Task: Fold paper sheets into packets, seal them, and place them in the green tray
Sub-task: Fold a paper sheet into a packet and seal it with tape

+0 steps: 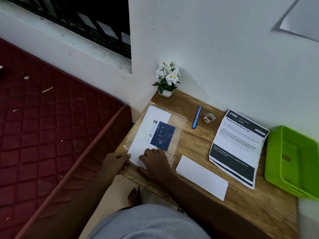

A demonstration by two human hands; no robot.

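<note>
A clear plastic packet lies on the left part of the wooden desk, with a folded white sheet and a dark blue card inside it. My left hand pinches the packet's near left corner at the desk edge. My right hand presses flat on the near end of the white sheet. A folded blank white sheet lies in the middle of the desk. A stack of printed sheets lies to its right. The green tray stands at the desk's right end.
A blue pen and a small roll of tape lie near the wall. A white flower pot stands in the back left corner. A red quilted mattress lies left of the desk.
</note>
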